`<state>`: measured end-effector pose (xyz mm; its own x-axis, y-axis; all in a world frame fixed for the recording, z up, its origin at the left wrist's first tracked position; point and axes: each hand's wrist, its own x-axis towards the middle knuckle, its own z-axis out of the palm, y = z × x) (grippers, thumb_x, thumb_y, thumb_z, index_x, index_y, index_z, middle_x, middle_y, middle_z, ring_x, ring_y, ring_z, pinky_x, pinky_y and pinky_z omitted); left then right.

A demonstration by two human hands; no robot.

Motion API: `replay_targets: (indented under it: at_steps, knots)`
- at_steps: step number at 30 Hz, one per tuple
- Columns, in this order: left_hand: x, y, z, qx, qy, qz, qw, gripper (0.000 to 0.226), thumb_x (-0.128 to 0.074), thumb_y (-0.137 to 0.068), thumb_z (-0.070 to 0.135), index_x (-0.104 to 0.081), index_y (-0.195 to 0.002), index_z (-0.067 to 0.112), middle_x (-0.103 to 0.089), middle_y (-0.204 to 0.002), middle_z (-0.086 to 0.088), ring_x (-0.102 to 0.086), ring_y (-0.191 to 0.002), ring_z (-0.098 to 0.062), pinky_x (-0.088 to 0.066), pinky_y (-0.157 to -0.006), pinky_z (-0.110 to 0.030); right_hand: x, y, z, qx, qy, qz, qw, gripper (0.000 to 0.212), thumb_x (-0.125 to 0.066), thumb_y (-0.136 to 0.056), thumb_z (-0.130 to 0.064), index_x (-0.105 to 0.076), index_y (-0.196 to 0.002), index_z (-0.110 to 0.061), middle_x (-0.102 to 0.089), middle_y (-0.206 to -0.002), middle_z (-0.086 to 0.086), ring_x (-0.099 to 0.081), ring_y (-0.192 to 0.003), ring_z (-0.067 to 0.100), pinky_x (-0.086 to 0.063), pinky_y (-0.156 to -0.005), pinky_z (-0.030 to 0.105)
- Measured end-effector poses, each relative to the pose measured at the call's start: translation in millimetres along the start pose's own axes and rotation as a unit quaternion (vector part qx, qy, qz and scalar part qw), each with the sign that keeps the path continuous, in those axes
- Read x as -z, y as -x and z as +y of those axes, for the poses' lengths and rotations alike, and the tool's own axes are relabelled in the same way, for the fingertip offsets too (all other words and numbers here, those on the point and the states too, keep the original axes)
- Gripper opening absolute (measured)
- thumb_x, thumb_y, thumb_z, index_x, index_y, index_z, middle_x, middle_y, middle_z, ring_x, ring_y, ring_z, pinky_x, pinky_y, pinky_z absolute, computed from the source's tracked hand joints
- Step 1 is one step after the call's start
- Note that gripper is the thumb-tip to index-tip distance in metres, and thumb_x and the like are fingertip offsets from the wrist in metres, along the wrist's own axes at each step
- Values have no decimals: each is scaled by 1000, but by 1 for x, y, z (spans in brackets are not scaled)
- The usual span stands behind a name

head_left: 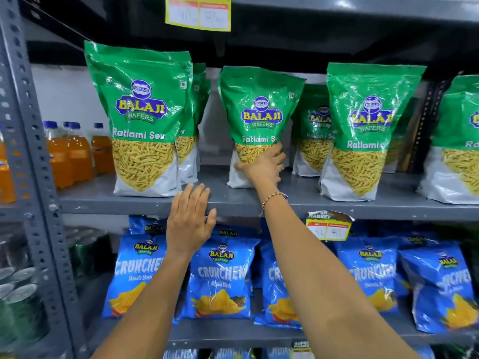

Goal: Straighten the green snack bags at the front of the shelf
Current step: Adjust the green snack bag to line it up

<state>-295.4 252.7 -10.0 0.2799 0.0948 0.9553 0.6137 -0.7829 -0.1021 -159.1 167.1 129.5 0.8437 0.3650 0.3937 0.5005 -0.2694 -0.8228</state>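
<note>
Several green Ratlami Sev snack bags stand upright on the grey metal shelf. The left bag stands at the front edge. The middle bag stands further back and leans a little. My right hand grips its lower front, fingers wrapped on the clear window. The right bag stands near the front, and a fourth bag is cut off by the frame. More green bags stand behind them. My left hand hovers at the shelf's front edge with fingers spread, holding nothing.
Blue Crunchem bags fill the shelf below. Orange drink bottles stand at the left behind the perforated upright. Green cans sit lower left. Price tags hang on the shelf edges.
</note>
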Motion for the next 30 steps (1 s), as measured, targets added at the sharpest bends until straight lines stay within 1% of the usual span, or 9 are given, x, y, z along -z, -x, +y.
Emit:
replay_targets:
  at_steps: [7,10,20,23,25,27,28,29,30]
  knots:
    - [11,-2,2,11,5,-63,998,54,-21,-104,39,-51,-130,2,-56,-133,-17,-41,-131,-33,-17,-116,-40,19,29,-1,13,16,4,1000,125,-84,-65,-39,3,-148,-6,-18,-147,18,-26,-136,40,-32,-104,57]
    - [16,-2,4,19,10,-85,996,56,-22,-103,40,-52,-130,1,-54,-134,-17,-41,-132,-33,-17,-117,-40,26,40,-2,17,21,4,1000,123,-83,-66,-38,2,-148,-5,-19,-145,18,-27,-134,40,-33,-103,57]
    - [31,-3,10,50,22,-130,990,62,-16,-104,43,-53,-131,-1,-53,-136,-18,-40,-132,-33,-16,-117,-40,42,68,-3,32,39,17,999,123,-81,-66,-43,2,-147,-4,-20,-143,17,-29,-132,40,-35,-100,57]
    - [32,-3,10,50,22,-142,988,63,-16,-104,43,-52,-131,-1,-52,-136,-18,-39,-133,-33,-16,-117,-40,45,74,-5,28,47,8,998,126,-79,-67,-48,8,-148,-5,-19,-146,19,-28,-134,42,-32,-102,58]
    - [32,-3,9,53,22,-148,987,63,-16,-104,43,-51,-132,-1,-52,-137,-18,-38,-134,-33,-14,-117,-39,49,75,-6,23,43,-26,998,136,-75,-67,-58,22,-146,-4,-8,-152,23,-18,-139,47,-25,-107,60]
    - [33,-3,9,56,26,-151,987,63,-16,-104,44,-51,-132,-1,-52,-137,-17,-38,-134,-32,-13,-117,-37,60,71,-7,21,33,-90,995,144,-69,-65,-67,36,-139,-3,12,-155,26,3,-143,49,-12,-114,63]
    - [34,-3,9,56,29,-151,987,64,-17,-104,44,-52,-132,-1,-52,-137,-17,-38,-134,-32,-13,-117,-37,68,67,-5,26,26,-122,992,145,-68,-65,-69,38,-137,-2,20,-155,25,12,-143,47,-7,-116,62]
    - [35,-3,9,57,32,-153,986,64,-17,-104,44,-52,-132,-1,-53,-137,-17,-39,-134,-33,-14,-117,-37,75,59,0,31,13,-144,989,146,-68,-63,-69,38,-137,-2,24,-155,23,16,-143,44,-3,-117,59]
    - [35,-3,9,54,34,-151,986,64,-17,-104,44,-53,-132,0,-53,-136,-17,-39,-134,-33,-15,-117,-38,83,51,6,38,-5,-166,985,148,-70,-60,-69,37,-138,-3,24,-156,19,16,-144,41,-3,-118,57]
